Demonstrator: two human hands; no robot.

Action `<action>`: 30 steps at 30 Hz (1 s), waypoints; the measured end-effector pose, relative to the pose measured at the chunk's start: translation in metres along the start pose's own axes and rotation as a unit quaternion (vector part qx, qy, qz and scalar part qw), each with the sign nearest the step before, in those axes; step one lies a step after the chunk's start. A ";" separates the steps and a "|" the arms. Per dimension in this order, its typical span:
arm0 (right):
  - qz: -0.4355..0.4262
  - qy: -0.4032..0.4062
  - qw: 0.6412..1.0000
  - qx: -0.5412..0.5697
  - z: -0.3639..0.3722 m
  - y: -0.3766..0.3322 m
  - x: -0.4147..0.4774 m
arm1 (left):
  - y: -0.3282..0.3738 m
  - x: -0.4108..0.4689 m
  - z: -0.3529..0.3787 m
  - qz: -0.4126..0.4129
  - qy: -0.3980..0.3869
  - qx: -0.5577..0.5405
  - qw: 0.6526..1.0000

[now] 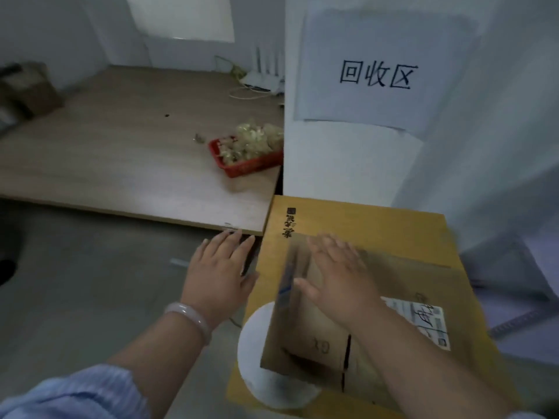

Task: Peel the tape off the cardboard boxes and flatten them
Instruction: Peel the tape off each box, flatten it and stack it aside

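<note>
Cardboard boxes (308, 334) flattened, stacked, our right hand (341, 282) flat on top, left hand (220, 273) spread, empty, wall sign (375, 74) reads 回收区

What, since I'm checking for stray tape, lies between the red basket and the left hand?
Between red basket and left hand: only bare wooden tabletop up to its near edge, seen in the head view.

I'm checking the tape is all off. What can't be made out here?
Head view only:
- the cardboard beneath the right hand: the hand covers it, fingers blurred.
- the label: the forearm covers part, writing too small.
- the basket: the pillar hides its right end.
- the box, far left: blurred.
</note>
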State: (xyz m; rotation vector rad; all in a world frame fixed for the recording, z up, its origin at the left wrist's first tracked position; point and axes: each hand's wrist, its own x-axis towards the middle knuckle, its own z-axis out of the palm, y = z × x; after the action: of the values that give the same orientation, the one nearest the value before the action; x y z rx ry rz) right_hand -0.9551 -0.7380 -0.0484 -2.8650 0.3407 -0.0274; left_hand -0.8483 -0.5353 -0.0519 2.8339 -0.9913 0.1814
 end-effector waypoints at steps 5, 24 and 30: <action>-0.075 0.028 0.997 -0.019 -0.014 -0.099 0.049 | -0.081 -0.006 -0.051 -0.021 0.067 0.048 0.996; -0.193 0.104 0.976 -0.022 0.004 -0.447 0.214 | -0.433 -0.031 -0.144 -0.164 0.188 0.072 0.966; -0.213 0.093 0.972 -0.026 0.031 -0.506 0.300 | -0.514 0.012 -0.127 -0.198 0.190 0.067 0.959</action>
State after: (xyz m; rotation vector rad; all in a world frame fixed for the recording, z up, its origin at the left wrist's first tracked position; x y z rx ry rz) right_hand -0.5464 -0.3251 0.0469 -2.9359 -0.2484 -0.3712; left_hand -0.5255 -0.1235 0.0304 2.8790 -0.3364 0.7361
